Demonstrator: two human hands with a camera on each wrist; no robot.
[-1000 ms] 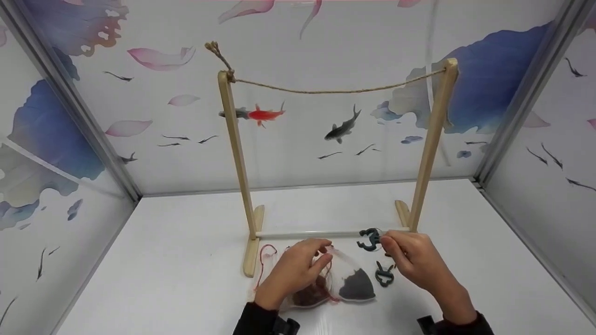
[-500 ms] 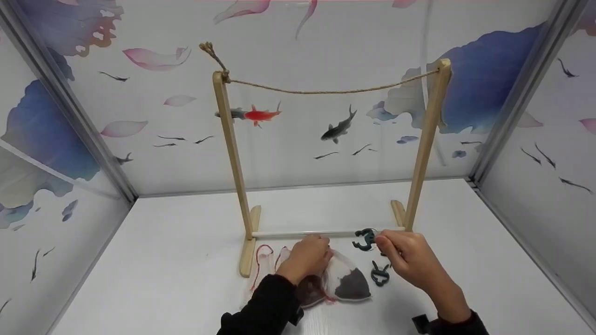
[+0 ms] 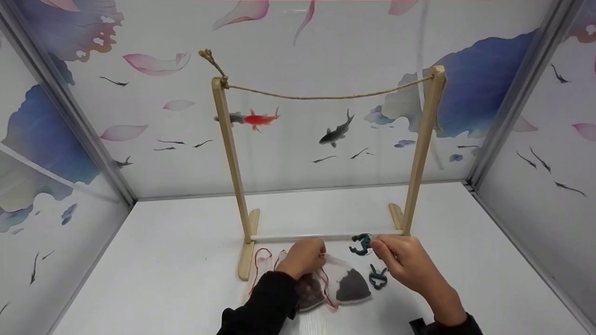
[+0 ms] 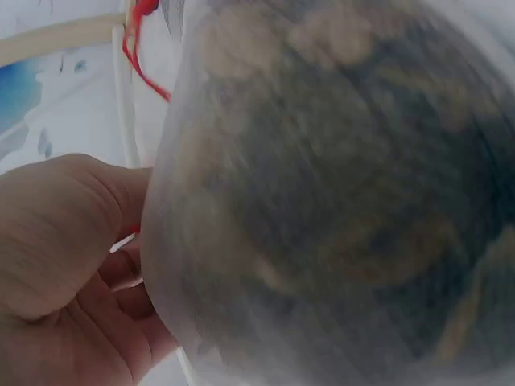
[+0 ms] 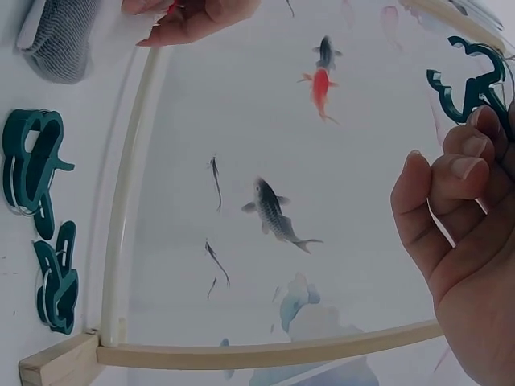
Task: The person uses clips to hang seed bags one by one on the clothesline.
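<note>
My left hand [image 3: 303, 257] is at the red-corded neck of a white mesh drawstring bag with dark grey contents [image 3: 352, 286], pinching it. Partly under the left sleeve lies another mesh bag, brown-filled [image 3: 311, 292]; it looms large and blurred in the left wrist view [image 4: 338, 185]. My right hand [image 3: 412, 260] holds a dark green plastic clip [image 3: 360, 244] by its handle end, its curved jaws pointing left. In the right wrist view, two more green clips lie on the table, one nearer the grey-filled bag [image 5: 32, 165] and another beyond it [image 5: 58, 277].
Behind the hands stands a wooden frame, with a left post [image 3: 231, 163], a right post [image 3: 421, 153] and a white bottom bar [image 3: 279, 237]. A twine rope [image 3: 326, 98] sags between the post tops. More red drawstring [image 3: 261, 251] lies left. Printed panels enclose the white table [image 3: 163, 260].
The left hand has come from loosely spread above the bags onto the neck of the grey-filled bag and pinches it. The right hand keeps its clip in nearly the same place.
</note>
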